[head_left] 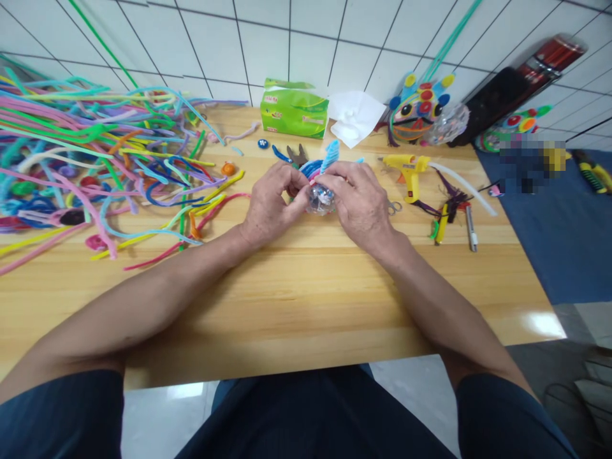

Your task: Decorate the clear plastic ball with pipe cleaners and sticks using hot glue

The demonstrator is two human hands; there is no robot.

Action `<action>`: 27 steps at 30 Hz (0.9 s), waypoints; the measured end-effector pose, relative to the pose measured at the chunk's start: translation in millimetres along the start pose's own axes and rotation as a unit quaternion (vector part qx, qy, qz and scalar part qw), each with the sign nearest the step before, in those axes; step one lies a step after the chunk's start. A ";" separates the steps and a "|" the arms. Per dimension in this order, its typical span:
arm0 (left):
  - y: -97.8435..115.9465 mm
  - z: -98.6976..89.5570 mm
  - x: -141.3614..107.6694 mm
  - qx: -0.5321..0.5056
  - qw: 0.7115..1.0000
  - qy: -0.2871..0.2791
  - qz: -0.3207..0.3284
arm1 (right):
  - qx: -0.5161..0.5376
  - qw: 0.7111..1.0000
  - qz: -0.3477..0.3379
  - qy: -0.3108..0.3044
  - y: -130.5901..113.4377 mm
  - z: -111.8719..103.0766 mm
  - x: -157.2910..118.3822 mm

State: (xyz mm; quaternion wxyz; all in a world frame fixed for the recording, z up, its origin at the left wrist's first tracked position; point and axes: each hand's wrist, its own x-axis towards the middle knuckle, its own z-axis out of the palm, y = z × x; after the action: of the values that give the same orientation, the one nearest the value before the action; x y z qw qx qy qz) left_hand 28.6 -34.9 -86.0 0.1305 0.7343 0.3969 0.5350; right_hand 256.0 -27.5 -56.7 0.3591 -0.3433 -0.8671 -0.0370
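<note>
Our left hand and right hand pinch a crinkled clear-plastic ball mid-frame. The nearly closed grip probably steadies it.

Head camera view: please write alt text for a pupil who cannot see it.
Left hand and right hand hold a small, clear craft piece at a wooden table, blue fuzzy stems showing behind it. A multicoloured heap of pipe cleaners lies to the left, a yellow glue gun to the right and a green tissue pack farther back.

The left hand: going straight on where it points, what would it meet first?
The left hand would probably meet the clear craft piece at its fingertips; depth is unclear.
</note>
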 end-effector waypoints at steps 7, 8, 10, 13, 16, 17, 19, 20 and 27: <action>-4.6 -2.7 2.1 0.000 1.000 -0.019 0.001 | 0.048 0.998 0.040 -0.028 2.4 -0.5 0.0; -5.1 -3.1 2.2 -0.001 1.000 -0.020 0.003 | 0.044 0.998 0.036 -0.026 2.3 -0.6 -0.1; -6.0 -3.8 2.3 -0.008 1.000 -0.020 0.009 | 0.038 0.999 0.028 -0.020 2.1 -0.6 -0.6; -6.8 -4.6 2.3 -0.016 0.999 -0.027 -0.001 | 0.040 0.998 0.037 -0.018 2.0 0.0 -1.4; -7.3 -4.5 2.4 -0.021 0.999 -0.037 -0.022 | 0.038 0.999 0.024 -0.009 3.3 0.8 -2.2; -7.6 -4.3 2.7 -0.024 0.999 -0.037 -0.028 | 0.030 0.999 0.011 -0.003 3.8 0.9 -2.2; -8.2 -4.1 3.6 -0.034 0.998 -0.031 -0.038 | 0.010 1.000 -0.013 0.010 4.5 0.9 -2.1; -8.5 -4.1 4.1 -0.040 0.998 -0.029 -0.042 | 0.003 1.000 -0.020 0.016 4.6 0.8 -2.0; -11.0 -2.2 3.8 -0.113 0.989 -0.052 -0.077 | -0.005 1.000 -0.005 0.006 -0.7 -1.8 -1.0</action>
State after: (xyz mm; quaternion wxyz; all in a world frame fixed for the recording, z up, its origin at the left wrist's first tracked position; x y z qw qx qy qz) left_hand 22.2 -25.5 -89.4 0.2736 0.7089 0.3819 0.5261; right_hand 257.1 -29.2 -55.9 0.3627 -0.3408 -0.8662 -0.0449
